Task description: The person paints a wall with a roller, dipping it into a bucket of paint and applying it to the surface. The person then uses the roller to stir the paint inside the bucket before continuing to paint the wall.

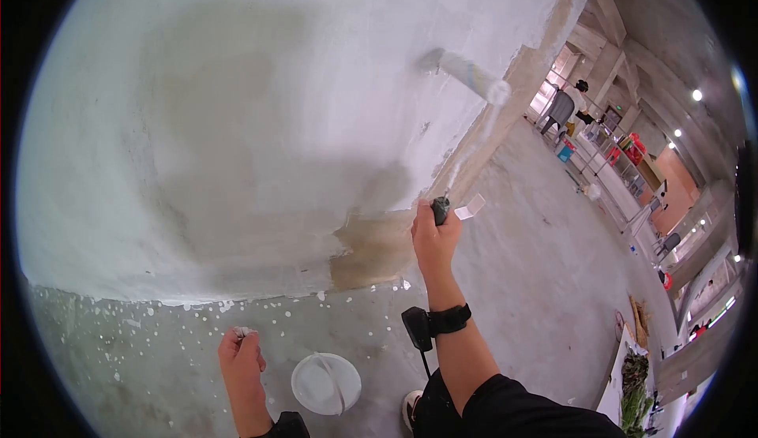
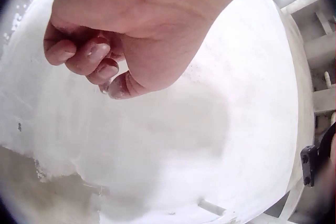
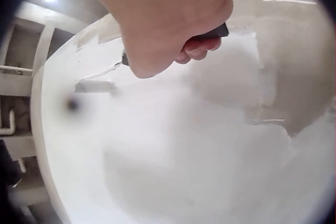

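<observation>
My right hand [image 1: 437, 241] grips the dark handle [image 3: 211, 34] of a paint roller [image 1: 472, 77]. The roller's pale sleeve lies against the wall [image 1: 347, 75], near the wall's right edge, and a thin rod links it to the handle. Fresh white paint coats much of this wall, with a bare tan patch [image 1: 367, 252] low down. My left hand [image 1: 243, 363] hangs in front of the wall's foot, fingers loosely curled and thumb close to them. White smears show on its fingertips [image 2: 97, 50].
A white bucket [image 1: 304, 391] with a handle stands on the floor beside my left hand. White paint drops dot the grey floor [image 1: 181, 343] along the wall. Far right, a person [image 1: 579, 99] is near a grey chair [image 1: 559, 109], with shelving and boxes beyond.
</observation>
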{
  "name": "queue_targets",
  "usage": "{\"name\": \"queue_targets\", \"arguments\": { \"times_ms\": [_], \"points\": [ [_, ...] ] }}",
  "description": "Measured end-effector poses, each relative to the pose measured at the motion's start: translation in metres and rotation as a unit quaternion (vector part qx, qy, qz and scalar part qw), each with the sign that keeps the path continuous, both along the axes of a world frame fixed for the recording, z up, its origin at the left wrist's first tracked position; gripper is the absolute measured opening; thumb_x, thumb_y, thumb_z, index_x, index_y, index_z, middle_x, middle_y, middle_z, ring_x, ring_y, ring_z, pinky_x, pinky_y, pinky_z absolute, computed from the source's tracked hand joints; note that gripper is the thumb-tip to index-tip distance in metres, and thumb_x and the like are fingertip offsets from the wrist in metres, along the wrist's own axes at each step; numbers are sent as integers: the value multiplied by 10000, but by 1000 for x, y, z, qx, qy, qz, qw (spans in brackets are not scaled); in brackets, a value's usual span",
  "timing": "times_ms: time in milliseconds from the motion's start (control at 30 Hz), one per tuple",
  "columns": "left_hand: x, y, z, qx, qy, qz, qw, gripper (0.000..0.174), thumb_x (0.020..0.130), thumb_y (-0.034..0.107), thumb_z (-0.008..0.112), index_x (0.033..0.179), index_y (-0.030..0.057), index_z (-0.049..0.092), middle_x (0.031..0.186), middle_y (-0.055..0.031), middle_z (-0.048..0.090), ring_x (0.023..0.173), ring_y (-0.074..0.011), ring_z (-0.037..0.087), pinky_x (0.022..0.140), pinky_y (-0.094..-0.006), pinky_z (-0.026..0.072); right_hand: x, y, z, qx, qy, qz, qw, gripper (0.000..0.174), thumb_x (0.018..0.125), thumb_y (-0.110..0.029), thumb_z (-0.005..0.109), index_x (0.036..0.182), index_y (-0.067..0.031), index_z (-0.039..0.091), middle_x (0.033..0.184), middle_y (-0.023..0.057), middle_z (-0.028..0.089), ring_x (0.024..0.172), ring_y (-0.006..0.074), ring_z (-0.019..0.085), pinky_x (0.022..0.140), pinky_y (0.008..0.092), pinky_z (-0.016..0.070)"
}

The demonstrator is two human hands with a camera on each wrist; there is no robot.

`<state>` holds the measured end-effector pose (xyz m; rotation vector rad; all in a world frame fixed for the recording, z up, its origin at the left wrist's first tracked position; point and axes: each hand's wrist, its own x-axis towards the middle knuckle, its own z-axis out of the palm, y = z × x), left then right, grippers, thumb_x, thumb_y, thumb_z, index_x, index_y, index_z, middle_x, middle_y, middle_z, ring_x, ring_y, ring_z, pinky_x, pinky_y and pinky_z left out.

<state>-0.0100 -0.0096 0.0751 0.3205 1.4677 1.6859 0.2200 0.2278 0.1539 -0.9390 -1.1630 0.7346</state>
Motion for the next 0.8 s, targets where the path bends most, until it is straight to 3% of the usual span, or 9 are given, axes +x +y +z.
{"name": "queue_targets", "arguments": {
  "times_ms": [67,200,300,367,467,800],
  "points": [
    [0,1,1,-3,-11,6,1000,62,876,101,576,834,88,533,591,54,370,475,-49,327,446,-235,284,6,16,-14,-4,-79,-42,996,298,886,-149,641,659,-12,506,541,-39,440,518,53,390,459,278,313],
    [-3,5,-1,-9,1,9,1000,85,874,102,579,808,98,526,591,58,366,475,-45,321,444,-236,274,5,9,-6,-1,-24,-26,999,300,883,-158,640,667,1,507,538,-24,439,515,63,381,464,290,317],
    [-2,8,-5,-17,8,1,1000,97,875,103,576,796,104,521,592,60,365,475,-46,320,443,-235,271,12,16,-3,7,-92,-57,994,298,880,-161,642,673,10,513,541,-11,448,525,72,393,471,299,328],
    [-3,10,-6,-21,8,1,1000,100,875,103,574,792,106,519,593,60,367,475,-46,322,443,-234,272,15,15,-1,37,-101,-55,993,234,910,-114,603,711,-53,497,566,-25,469,464,53,427,418,236,323],
    [-1,11,-7,-7,-4,-14,1000,100,876,102,569,790,103,518,594,58,374,475,-47,334,443,-231,279,17,19,4,43,-128,-70,988,237,906,-116,609,707,-46,500,562,-22,470,463,58,427,420,241,325],
    [-3,8,-11,-28,9,1,1000,97,873,97,579,793,98,524,597,57,392,468,-37,334,429,-223,265,26,20,1,47,-93,-73,992,272,903,-145,614,684,-45,487,556,-17,469,461,64,431,414,248,321]
  ]
}}
